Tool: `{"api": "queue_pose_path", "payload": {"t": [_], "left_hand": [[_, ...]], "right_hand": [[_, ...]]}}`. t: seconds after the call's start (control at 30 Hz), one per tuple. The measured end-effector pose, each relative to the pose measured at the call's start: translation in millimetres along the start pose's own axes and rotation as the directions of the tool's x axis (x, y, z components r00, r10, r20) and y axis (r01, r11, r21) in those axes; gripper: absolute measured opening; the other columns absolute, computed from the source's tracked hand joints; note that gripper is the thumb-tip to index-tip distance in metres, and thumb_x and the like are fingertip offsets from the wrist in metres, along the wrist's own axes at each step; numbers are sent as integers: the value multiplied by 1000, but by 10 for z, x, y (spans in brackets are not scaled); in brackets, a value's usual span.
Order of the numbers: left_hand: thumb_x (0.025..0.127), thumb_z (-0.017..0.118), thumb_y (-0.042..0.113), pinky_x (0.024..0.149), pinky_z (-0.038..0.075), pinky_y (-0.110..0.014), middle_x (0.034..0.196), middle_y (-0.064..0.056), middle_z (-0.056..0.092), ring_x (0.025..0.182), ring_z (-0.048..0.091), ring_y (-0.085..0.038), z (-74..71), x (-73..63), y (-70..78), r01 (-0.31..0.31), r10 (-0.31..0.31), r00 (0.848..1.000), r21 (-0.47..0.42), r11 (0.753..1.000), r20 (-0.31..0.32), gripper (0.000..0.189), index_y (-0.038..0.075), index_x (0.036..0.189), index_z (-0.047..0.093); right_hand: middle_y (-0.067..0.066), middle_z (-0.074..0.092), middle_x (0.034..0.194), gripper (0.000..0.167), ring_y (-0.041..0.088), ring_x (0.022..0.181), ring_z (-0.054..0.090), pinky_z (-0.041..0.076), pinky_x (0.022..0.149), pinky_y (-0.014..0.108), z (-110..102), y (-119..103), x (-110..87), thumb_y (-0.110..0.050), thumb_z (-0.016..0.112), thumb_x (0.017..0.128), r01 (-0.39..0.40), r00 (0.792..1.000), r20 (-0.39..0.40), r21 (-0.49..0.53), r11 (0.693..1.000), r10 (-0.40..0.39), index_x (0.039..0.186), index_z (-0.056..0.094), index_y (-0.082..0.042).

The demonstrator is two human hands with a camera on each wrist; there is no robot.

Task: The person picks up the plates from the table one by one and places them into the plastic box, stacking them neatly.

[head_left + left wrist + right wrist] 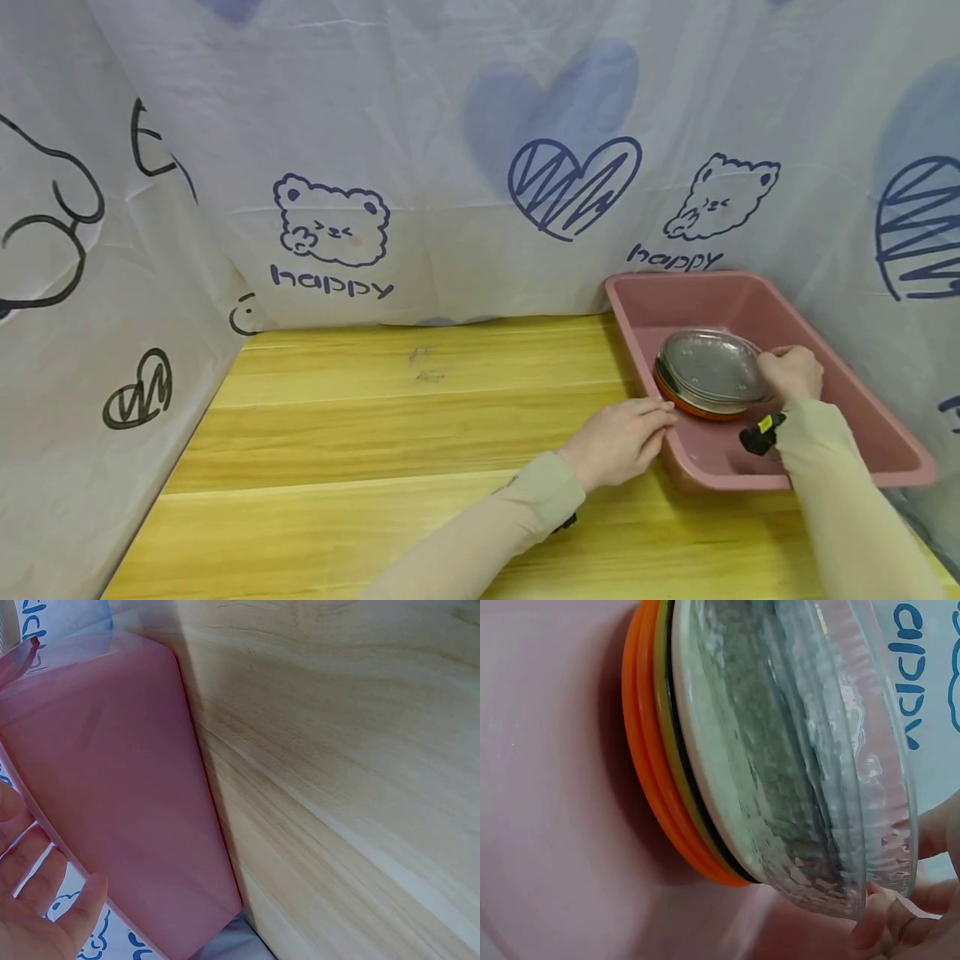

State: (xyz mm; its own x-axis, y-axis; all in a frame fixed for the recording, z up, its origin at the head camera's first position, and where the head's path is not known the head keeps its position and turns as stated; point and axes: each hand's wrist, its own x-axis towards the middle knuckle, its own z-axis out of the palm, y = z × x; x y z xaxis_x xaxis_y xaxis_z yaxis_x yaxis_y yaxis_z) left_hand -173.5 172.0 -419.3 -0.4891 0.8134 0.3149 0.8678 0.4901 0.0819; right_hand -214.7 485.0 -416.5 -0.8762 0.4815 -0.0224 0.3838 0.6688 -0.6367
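Observation:
My right hand (793, 372) reaches into a pink plastic tub (836, 398) and pinches the rim of the top clear glass dish (712, 367). In the right wrist view, another clear ribbed dish (802, 847) sits directly under it. Lower in the stack are a pale plate (697, 727), a dark-edged yellow-green layer and orange plates (649, 742) at the bottom. Fingertips of my left hand (618, 442) rest on the tub's near left rim. The left wrist view has those fingers (45, 874) loosely bent against the rim, outside the tub wall (127, 780).
The tub stands at the right end of a wooden table (390, 417). Bare wood extends to its left. A printed white cloth (442, 167) hangs behind and along both sides, close to the tub's back and right edges.

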Motion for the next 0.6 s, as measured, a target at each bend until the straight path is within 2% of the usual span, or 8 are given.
{"api": "queue_pose_path", "payload": {"t": [0.2, 0.3, 0.4, 0.53, 0.6], "left_hand": [[108, 44, 24, 120, 33, -16, 149, 5, 56, 140, 51, -7, -4, -2, -3, -2, 2, 1000, -4, 1000, -2, 36, 18, 139, 61], [107, 44, 24, 120, 33, -16, 149, 5, 57, 140, 50, -7, -1, -3, -5, -2, 2, 1000, -8, 1000, -6, 36, 18, 139, 61], [107, 45, 24, 120, 33, -16, 149, 5, 57, 140, 51, -7, 5, -6, -7, -2, 2, 1000, -14, 1000, -12, 36, 18, 138, 62], [107, 45, 24, 120, 33, -16, 148, 5, 57, 140, 51, -7, 8, -4, -8, -3, 2, 1000, -14, 1000, -16, 35, 18, 138, 62], [107, 46, 24, 120, 33, -16, 148, 5, 57, 140, 51, -7, 7, -4, -9, -4, 4, 1000, -12, 1000, -19, 35, 18, 137, 62]], "right_hand": [[35, 58, 123, 46, 49, 108, 59, 55, 72, 39, 3, -3, -35, -22, 47, 95, 15, 1000, -4, 12, 1000, -15, 123, 61, 12], [35, 59, 123, 45, 47, 104, 60, 51, 63, 30, 9, -11, -37, -23, 48, 97, 18, 1000, -16, 16, 1000, -18, 123, 61, 12], [34, 59, 124, 45, 39, 93, 62, 47, 54, 23, 18, -24, -28, -24, 48, 99, 5, 1000, -30, 38, 999, -4, 124, 62, 11], [34, 57, 125, 45, 23, 74, 58, 52, 49, 29, 31, -30, -3, -24, 49, 99, -23, 999, -37, 74, 997, 26, 126, 61, 11], [35, 57, 125, 45, 20, 69, 58, 54, 48, 32, 34, -27, 1, -22, 50, 99, -26, 999, -37, 84, 996, 29, 126, 60, 11]]}}
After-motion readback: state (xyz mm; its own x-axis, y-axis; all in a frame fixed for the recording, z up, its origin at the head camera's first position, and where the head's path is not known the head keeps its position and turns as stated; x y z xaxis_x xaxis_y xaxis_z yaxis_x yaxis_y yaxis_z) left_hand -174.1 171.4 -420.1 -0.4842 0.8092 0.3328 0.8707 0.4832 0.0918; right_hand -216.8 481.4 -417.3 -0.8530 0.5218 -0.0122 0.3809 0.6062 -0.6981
